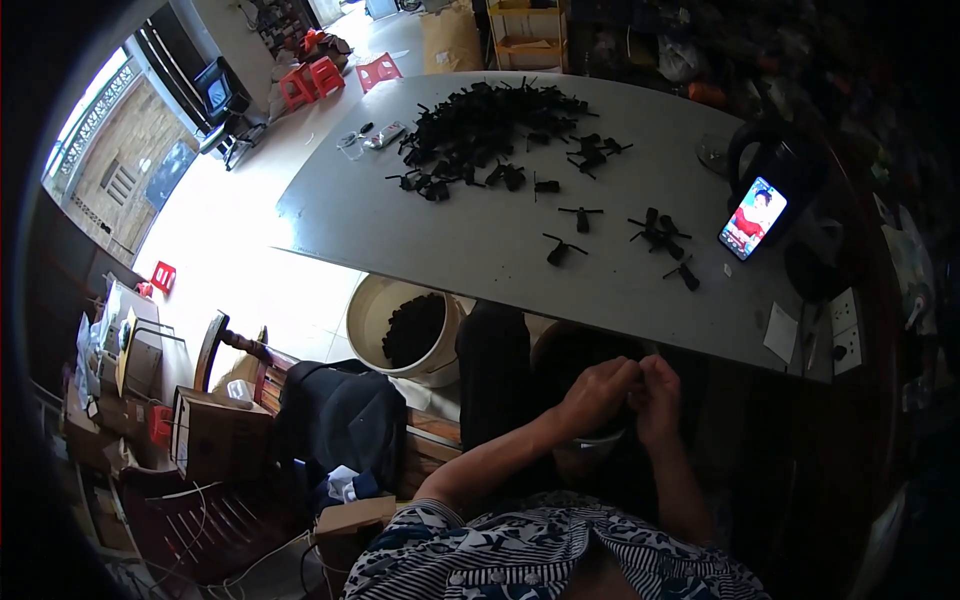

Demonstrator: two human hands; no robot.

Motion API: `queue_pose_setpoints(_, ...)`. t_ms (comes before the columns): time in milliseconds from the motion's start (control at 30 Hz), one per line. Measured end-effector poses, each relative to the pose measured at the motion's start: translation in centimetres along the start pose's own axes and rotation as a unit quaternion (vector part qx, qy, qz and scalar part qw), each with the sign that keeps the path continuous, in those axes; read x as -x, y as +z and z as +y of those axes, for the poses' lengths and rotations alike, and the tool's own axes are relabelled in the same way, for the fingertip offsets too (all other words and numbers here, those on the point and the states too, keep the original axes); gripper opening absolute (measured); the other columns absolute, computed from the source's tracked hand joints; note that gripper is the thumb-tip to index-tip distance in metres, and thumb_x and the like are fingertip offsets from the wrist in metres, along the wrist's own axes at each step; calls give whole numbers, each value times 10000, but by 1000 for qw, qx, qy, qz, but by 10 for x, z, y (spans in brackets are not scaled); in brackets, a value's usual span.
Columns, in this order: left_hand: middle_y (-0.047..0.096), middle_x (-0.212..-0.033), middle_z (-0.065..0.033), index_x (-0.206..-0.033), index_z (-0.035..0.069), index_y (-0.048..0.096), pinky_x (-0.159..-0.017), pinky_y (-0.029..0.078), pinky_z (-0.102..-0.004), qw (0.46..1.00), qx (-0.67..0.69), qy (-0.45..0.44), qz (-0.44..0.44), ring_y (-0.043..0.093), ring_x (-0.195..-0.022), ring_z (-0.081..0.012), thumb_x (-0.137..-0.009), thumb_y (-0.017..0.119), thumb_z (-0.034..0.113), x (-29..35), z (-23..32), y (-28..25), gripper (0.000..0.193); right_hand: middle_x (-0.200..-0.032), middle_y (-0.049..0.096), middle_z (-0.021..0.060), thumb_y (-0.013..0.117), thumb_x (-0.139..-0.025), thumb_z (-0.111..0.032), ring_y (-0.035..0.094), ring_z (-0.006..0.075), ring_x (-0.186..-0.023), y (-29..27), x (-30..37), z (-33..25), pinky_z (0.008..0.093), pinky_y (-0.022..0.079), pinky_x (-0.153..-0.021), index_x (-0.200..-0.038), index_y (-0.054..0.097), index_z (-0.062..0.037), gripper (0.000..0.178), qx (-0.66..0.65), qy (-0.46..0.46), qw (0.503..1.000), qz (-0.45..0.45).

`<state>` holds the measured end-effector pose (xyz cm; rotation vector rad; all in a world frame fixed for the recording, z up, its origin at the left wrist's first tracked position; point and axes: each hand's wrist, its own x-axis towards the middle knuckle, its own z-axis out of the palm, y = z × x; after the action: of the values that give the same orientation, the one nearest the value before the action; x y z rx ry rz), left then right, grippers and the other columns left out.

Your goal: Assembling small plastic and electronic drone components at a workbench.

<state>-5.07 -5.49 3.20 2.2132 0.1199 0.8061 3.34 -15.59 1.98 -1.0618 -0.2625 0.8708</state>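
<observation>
My left hand (pixel 598 395) and my right hand (pixel 657 398) meet just off the near edge of the table, fingertips pinched together. Both are closed; whatever lies between them is hidden by the fingers. Beneath them is a dark bucket (pixel 545 352), its contents too dark to make out. On the grey table (pixel 400 230) sits a large heap of small black parts with thin arms (pixel 470 125). Several more black parts (pixel 660 232) lie loose nearer to my hands.
A cream bucket (pixel 358 325) holding black pieces stands on the floor left of my leg. A lit phone (pixel 753 218) leans against a dark kettle (pixel 785 165) at the table's right. A power socket strip (pixel 846 330) is by the right edge. A wooden chair (pixel 245 345) carries dark clothing (pixel 345 415).
</observation>
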Motion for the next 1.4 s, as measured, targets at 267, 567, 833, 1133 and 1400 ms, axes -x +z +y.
queue_pose_setpoints(267, 550, -768, -87, -890, 11, 490, -559, 462, -292, 974, 193, -112, -30, 593, -691, -208, -734, 597, 16, -16, 3, -17, 189, -598, 435, -48, 450, -915, -319, 392, 32, -494, 15, -1, -20, 176, 270, -408, -745, 500, -115, 270, 19, 48, 999, 18)
queue_pose_setpoints(567, 512, -751, 11, -912, 32, 505, -592, 428, -214, 909, 349, -217, -63, 517, -682, -79, -728, 594, -44, -8, -7, -5, 218, -610, 437, 4, 375, -941, -288, 441, 91, -558, 12, -12, 6, 240, 350, -490, -746, 470, -58, 317, 225, -142, 955, 133)
queue_pose_setpoints(833, 487, -709, 34, -803, 64, 504, -537, 376, -203, 807, 491, -324, -43, 458, -621, -58, -777, 589, 57, -5, -21, 0, 89, -724, 502, 19, 362, -940, -207, 498, 133, -704, 21, -11, 12, 268, 398, -658, -857, 512, -31, 246, 323, -325, 875, 157)
queue_pose_setpoints(1133, 459, -678, 21, -765, 62, 484, -535, 346, -215, 855, 388, -326, -108, 428, -614, -71, -825, 523, 197, -5, -18, -19, 152, -674, 549, 13, 603, -782, -33, 497, 55, -526, -1, -12, -16, 186, 372, -465, -841, 530, -46, 95, 296, -51, 950, -85)
queue_pose_setpoints(1400, 449, -667, 37, -748, 61, 495, -527, 320, -209, 850, 423, -313, 1, 410, -625, -50, -829, 521, 223, 13, -28, 8, 183, -634, 542, 19, 664, -734, -55, 477, 62, -553, -5, -13, 8, 229, 382, -487, -765, 502, -35, 166, 444, -135, 884, -63)
